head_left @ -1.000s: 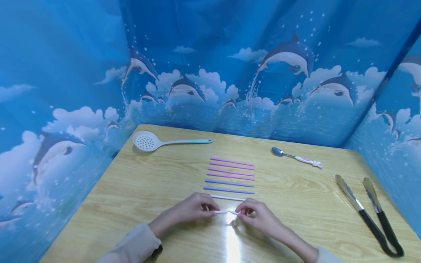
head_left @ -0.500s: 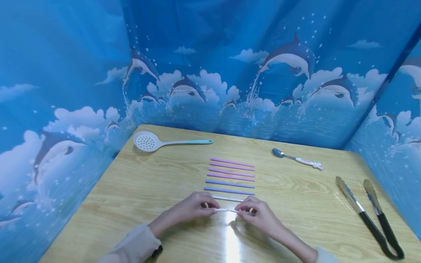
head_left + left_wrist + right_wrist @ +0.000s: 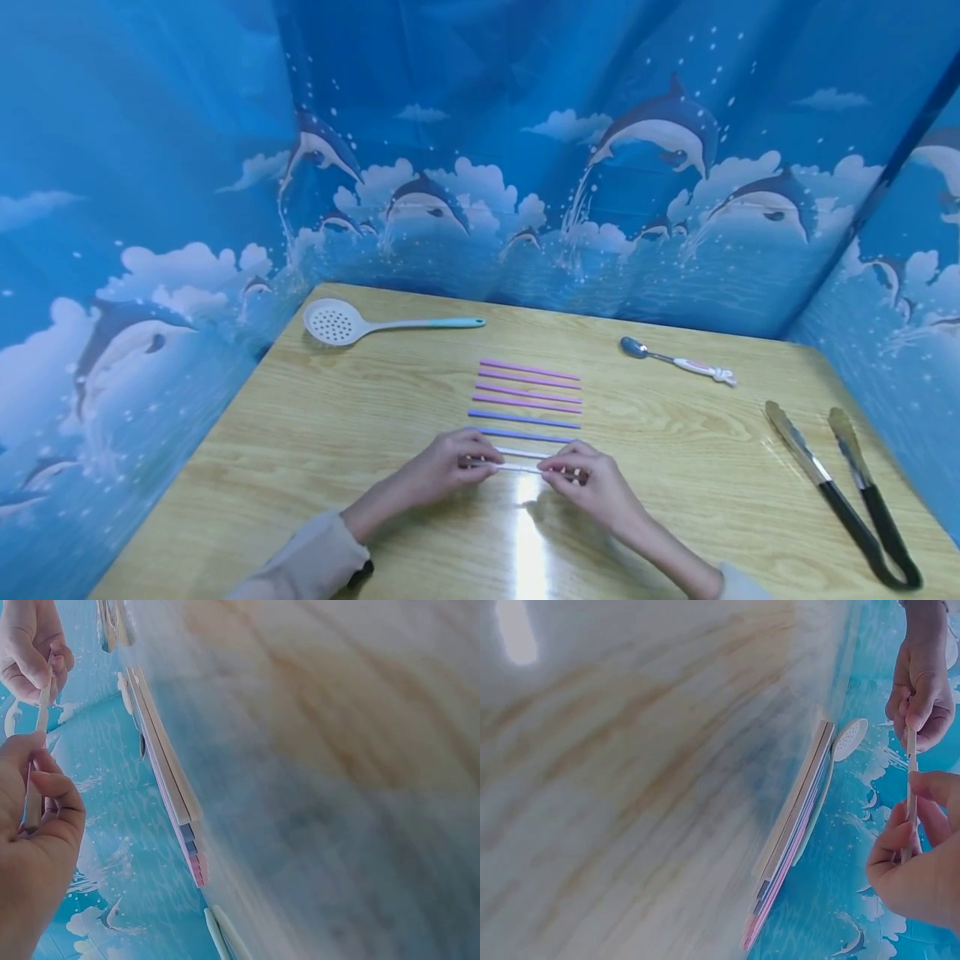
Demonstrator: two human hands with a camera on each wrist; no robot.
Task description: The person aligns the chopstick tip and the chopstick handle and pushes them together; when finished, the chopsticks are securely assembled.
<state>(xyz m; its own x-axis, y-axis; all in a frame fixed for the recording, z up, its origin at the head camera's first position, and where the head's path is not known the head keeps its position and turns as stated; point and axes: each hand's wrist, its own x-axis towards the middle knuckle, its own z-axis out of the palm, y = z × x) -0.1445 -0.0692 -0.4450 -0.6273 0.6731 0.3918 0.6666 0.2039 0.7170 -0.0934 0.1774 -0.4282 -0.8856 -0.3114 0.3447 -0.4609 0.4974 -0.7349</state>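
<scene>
Together the two hands pinch one thin white stick (image 3: 519, 467) by its ends, low in the middle of the head view: the left hand (image 3: 442, 468) takes the left end between thumb and fingertips, the right hand (image 3: 592, 483) takes the right end the same way. The stick spans the short gap between them, lying level and just above the surface (image 3: 315, 433), though whether it touches the wood I cannot tell. In the left wrist view the same stick (image 3: 39, 742) runs between the two sets of fingers, and the right wrist view shows it (image 3: 911, 787) again, pale and narrow.

It looks very light, slim and smooth, probably stiff plastic or silicone, so it could slip from a loose pinch or roll once set down; the ends, where the fingers already sit, seem the sensible place to hold it.

Just above the hands in the frame lies another white stick (image 3: 521, 452), then a neat row of coloured sticks (image 3: 525, 398), blue nearest and pink farthest. Further out are a white skimmer (image 3: 352, 322) at upper left, a spoon (image 3: 675, 359) at upper right, and tongs (image 3: 840, 483) at the right edge.
</scene>
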